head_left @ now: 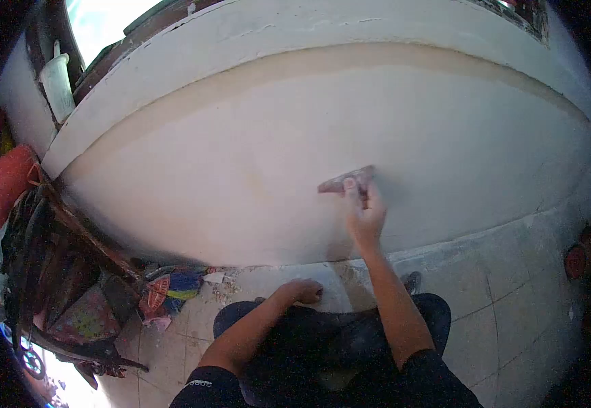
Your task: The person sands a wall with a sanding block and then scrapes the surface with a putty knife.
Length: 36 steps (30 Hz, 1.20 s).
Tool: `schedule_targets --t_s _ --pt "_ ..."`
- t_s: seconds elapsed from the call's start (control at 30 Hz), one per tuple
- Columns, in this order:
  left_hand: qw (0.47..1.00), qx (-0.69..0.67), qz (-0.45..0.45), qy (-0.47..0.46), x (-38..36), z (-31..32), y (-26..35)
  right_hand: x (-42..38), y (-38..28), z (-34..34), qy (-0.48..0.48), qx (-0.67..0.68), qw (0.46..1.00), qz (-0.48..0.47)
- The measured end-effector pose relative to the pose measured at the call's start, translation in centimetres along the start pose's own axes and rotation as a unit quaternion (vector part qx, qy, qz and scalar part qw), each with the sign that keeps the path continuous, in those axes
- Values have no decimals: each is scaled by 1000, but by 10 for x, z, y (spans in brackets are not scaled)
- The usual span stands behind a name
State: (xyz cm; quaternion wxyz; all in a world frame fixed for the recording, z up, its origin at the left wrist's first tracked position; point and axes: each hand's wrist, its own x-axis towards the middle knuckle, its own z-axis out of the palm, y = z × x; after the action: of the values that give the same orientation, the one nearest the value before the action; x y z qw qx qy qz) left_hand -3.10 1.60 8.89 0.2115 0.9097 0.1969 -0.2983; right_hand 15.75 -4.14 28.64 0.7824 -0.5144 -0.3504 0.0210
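Observation:
My right hand [363,207] is closed around a reddish-brown, dusty piece of sandpaper [334,184], pressed flat to a whitish wall [241,136]. The thumb lies on the near side of the sandpaper, and the other fingers are partly hidden behind it. Low in front of my body, my left hand [302,291] is curled into a loose fist near my knee, with nothing visible in it. The wall is smooth and pale, with a beige band along its upper edge.
Above the wall runs a painted ledge [255,44]. A white plastic container [57,88] hangs at the upper left. Cluttered cloths, a red bag [11,178] and a patterned item [88,316] fill the left side. Floor tiles [513,306] and a reddish round object [576,262] lie right.

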Motion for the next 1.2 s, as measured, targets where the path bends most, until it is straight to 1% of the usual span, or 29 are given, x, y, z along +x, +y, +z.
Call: schedule_targets --t_s 0.07,0.1,0.17,0.2,0.27,0.3,0.37,0.4,0.47,0.5,0.57,0.6,0.67,0.7,0.73,0.77,0.8,0.87,0.9,0.97,1.0,1.07,1.1,1.13,1.17,1.2 --pt "999 -28 -19 -43 3 2 -2 -1 9 2 -69 -53 996 -37" --pt "999 -26 -20 -43 4 4 -6 2 2 0 -67 -52 996 -37" --pt "999 -46 -1 -7 5 11 -11 13 -23 -7 64 -23 998 15" --pt "999 -47 -2 -5 5 12 -13 17 -29 -5 62 -22 998 14" --pt "999 -51 2 19 8 15 -15 23 -36 -4 147 62 987 -5" --pt "999 -49 4 17 15 22 -23 17 -26 -2 150 60 987 -5" --pt "993 -69 76 56 31 41 -44 -3 0 8 22 -62 997 -49" --pt "994 -65 78 52 27 34 -34 -6 -1 9 27 -63 997 -47" --pt "1000 -3 8 -15 11 10 -8 -8 -3 13 -62 -66 995 -40" --pt "1000 -3 6 -16 15 16 -15 -4 -9 10 -61 -64 995 -39" --pt "997 -22 63 24 29 35 -33 10 -21 2 63 -40 997 -5" --pt "997 -24 64 27 22 27 -26 14 -21 2 61 -40 997 -7" --pt "999 -23 34 21 -2 2 0 20 -20 -2 109 54 993 0" --pt "999 -21 38 19 3 5 -4 14 -10 -1 112 51 992 -1" --pt "998 -24 48 21 10 12 -12 2 3 4 45 -27 995 -87" --pt "998 -26 59 22 20 19 -18 -6 16 4 -22 -106 980 -170" --pt "998 -25 62 19 29 26 -21 -6 13 1 -19 -109 979 -168" --pt "998 8 69 -5 37 35 -29 -3 -3 1 -108 -70 987 -96" --pt "998 7 65 -5 30 31 -26 2 -8 -1 -110 -67 987 -95" --pt "1000 10 14 9 13 18 -11 15 -15 -5 47 -15 999 -6" --pt "1000 7 13 11 16 21 -16 14 -20 -3 44 -14 999 -7" --pt "999 -21 34 -3 27 25 -23 12 -26 -2 53 26 998 26" --pt "999 -19 38 -5 34 30 -25 3 -10 3 56 22 998 25" --pt "999 -8 32 1 39 35 -27 -12 19 12 0 -53 995 -89" --pt "1000 4 25 8 43 38 -28 -19 36 14 -57 -126 970 -200" --pt "1000 6 26 7 43 37 -26 -16 29 12 -55 -127 970 -201"
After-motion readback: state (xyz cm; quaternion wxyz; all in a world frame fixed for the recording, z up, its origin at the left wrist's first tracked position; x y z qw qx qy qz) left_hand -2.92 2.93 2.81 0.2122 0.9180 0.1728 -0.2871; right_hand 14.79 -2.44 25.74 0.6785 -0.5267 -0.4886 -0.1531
